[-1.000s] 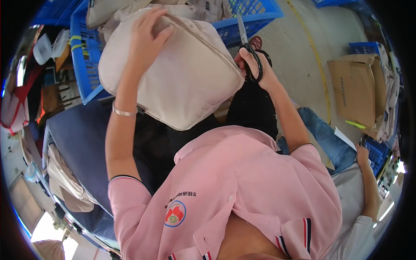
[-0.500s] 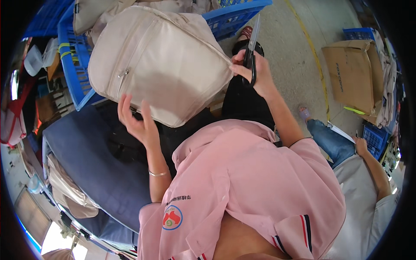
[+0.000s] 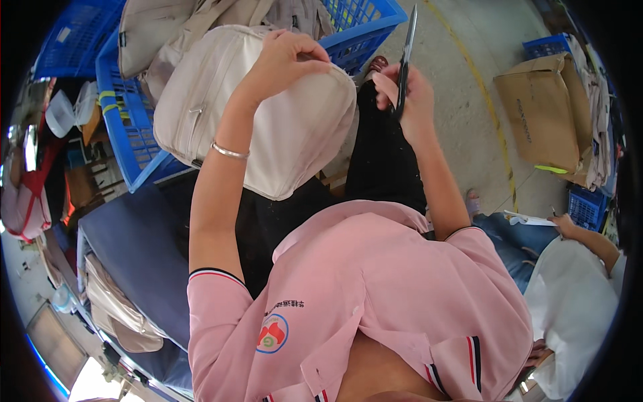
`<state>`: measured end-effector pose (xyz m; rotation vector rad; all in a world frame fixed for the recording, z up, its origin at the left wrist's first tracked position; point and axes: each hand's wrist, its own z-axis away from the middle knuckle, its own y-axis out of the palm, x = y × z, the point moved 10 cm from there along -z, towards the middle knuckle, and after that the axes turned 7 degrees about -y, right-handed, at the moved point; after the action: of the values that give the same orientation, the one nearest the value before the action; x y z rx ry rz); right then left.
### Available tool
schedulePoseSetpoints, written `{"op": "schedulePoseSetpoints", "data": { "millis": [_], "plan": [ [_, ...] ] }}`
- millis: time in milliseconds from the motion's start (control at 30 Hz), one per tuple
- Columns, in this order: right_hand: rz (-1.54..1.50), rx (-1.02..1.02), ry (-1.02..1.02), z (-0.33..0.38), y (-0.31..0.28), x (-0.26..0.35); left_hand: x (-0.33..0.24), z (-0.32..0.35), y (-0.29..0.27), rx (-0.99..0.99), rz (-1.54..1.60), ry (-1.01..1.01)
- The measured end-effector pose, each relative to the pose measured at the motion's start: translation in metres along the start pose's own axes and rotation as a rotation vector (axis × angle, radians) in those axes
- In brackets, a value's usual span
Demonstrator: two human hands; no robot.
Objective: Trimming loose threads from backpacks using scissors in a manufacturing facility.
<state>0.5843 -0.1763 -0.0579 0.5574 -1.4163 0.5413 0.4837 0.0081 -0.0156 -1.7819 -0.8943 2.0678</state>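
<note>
A beige fabric bag (image 3: 295, 127) with a zipper on its face lies over my lap, against the blue plastic basket (image 3: 124, 134). My left hand (image 3: 284, 63) reaches across the bag, its fingers bent and closed at the upper edge; they seem to pinch the fabric, though the fingertips are partly hidden. My right hand (image 3: 413, 100) is beside the bag's right side, apart from it. It holds scissors (image 3: 406, 57) with black handles, the blades pointing up and away from me. The blades look close together.
More beige bags (image 3: 151, 33) fill the basket. A dark blue padded surface (image 3: 134, 248) lies at my left. To the right, a cardboard box (image 3: 539, 117) stands on the floor beyond a yellow line (image 3: 479, 80). Another person (image 3: 569, 301) sits near me on the right, holding something white.
My left hand has moved from the bag's near lower edge up and across to its far upper edge. My right hand has come off the bag's corner, still with the scissors.
</note>
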Motion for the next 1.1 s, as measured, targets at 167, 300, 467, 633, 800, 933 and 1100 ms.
{"op": "schedulePoseSetpoints", "data": {
  "millis": [167, 300, 467, 633, 800, 933, 1100],
  "plan": [
    [0.385, 0.098, -0.064, 0.056, -0.013, -0.037, -0.016, 0.009, -0.014, -0.099, 0.038, 0.092],
    [0.749, 0.191, -0.170, 0.080, 0.006, -0.026, -0.010, 0.007, -0.016, -0.084, 0.038, 0.073],
    [0.842, 0.205, -0.240, 0.066, 0.014, -0.018, -0.005, 0.006, -0.010, -0.066, 0.059, 0.073],
    [0.892, 0.279, -0.204, 0.057, 0.023, -0.010, -0.006, 0.009, -0.009, -0.067, 0.018, 0.086],
    [0.987, 0.264, -0.271, 0.057, 0.023, -0.002, -0.008, 0.011, -0.009, -0.078, -0.021, 0.095],
    [0.961, 0.287, -0.257, 0.056, 0.024, -0.005, -0.003, 0.010, -0.009, -0.065, 0.022, 0.087],
    [0.998, 0.302, -0.308, 0.056, 0.017, -0.008, 0.000, 0.010, -0.008, -0.040, 0.038, 0.111]
  ]
}}
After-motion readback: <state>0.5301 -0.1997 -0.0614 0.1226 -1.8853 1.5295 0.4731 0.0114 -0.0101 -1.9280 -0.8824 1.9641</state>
